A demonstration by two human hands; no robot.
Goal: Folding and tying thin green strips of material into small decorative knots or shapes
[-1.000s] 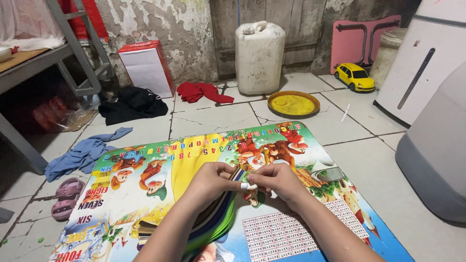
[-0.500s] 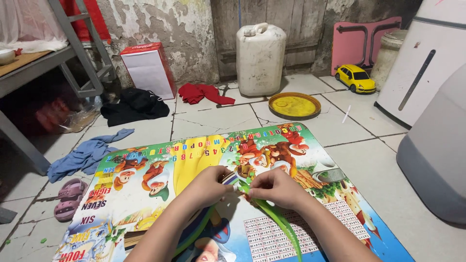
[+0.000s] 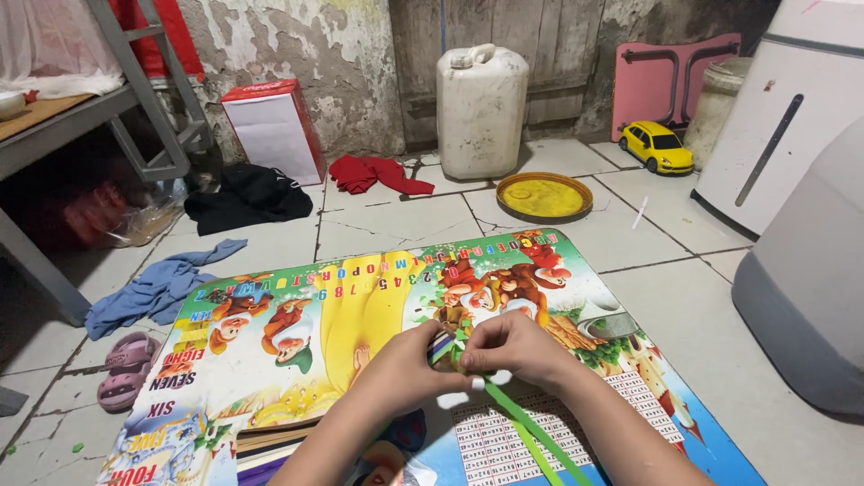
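My left hand and my right hand meet over a colourful cartoon-printed board lying on the tiled floor. Both pinch a small bundle of coloured paper strips between the fingertips. Green paper strips trail down from my right hand toward the near edge of the board. A stack of coloured paper sheets shows under my left forearm at the bottom of the view.
A white jerrycan, a yellow round lid and a yellow toy car stand at the back. Red, black and blue cloths lie on the floor. Pink sandals sit left; a grey container stands right.
The stack of coloured sheets has dropped away from my hands toward the bottom. Only a few strips stay pinched, and green strips now hang from my right hand.
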